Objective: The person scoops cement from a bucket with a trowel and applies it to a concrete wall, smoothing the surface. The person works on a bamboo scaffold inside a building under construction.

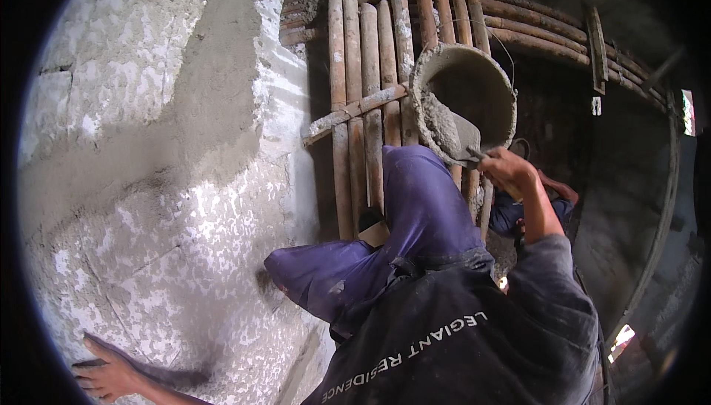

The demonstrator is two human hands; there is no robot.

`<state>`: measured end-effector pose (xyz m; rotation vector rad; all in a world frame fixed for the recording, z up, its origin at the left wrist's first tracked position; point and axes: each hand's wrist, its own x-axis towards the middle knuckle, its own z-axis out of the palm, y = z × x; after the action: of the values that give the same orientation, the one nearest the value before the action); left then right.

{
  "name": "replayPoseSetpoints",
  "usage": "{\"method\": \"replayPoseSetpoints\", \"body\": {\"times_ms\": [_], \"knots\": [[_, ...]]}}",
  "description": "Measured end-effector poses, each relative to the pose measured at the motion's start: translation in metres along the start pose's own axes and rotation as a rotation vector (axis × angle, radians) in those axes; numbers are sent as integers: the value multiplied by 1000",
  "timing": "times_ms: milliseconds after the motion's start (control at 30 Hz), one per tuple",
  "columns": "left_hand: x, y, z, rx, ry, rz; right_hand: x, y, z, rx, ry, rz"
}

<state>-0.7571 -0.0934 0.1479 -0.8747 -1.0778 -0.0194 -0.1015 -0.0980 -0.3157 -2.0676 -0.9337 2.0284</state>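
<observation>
My right hand (pixel 509 166) is closed round the handle of a trowel (pixel 468 135). The trowel's flat blade reaches into a mortar-crusted bucket (pixel 506 86), and a heap of wet grey mortar (pixel 442 122) lies along the blade's left side. How much mortar sits deeper in the bucket is hidden in shadow. At the lower left, my left hand (pixel 107 377) rests against the wall (pixel 155 279) with its fingers spread and nothing in it. This wall is partly coated in smooth grey mortar (pixel 222 72), with rough, white-flecked patches elsewhere.
Bamboo poles (pixel 370 57) laid side by side form a platform under my legs and the bucket, with a crosswise pole (pixel 355 114) on top. More poles (pixel 533 24) run off to the right. Another person (pixel 511 212) in dark blue is below, right of the platform.
</observation>
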Motion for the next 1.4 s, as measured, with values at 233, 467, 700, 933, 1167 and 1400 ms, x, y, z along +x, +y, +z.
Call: {"method": "replayPoseSetpoints", "body": {"times_ms": [233,467,700,933,1167,1400], "knots": [[2,9,-9,-6,-109,-10,-42,-35,37,387,55,-275],[2,5,-18,-2,-149,-7,-18,-146,109,864,346,-627],[0,33,-5,-74,-143,-36,128,-233,279,1039,795,-708],[0,-8,-24,38,-177,42,35,-192,418,549,160,-665],[-1,12,-10,-4,-167,4,196,-247,394,957,142,-395],[6,5,-23,-4,-186,11,79,-272,422,1040,-69,-481]]}}
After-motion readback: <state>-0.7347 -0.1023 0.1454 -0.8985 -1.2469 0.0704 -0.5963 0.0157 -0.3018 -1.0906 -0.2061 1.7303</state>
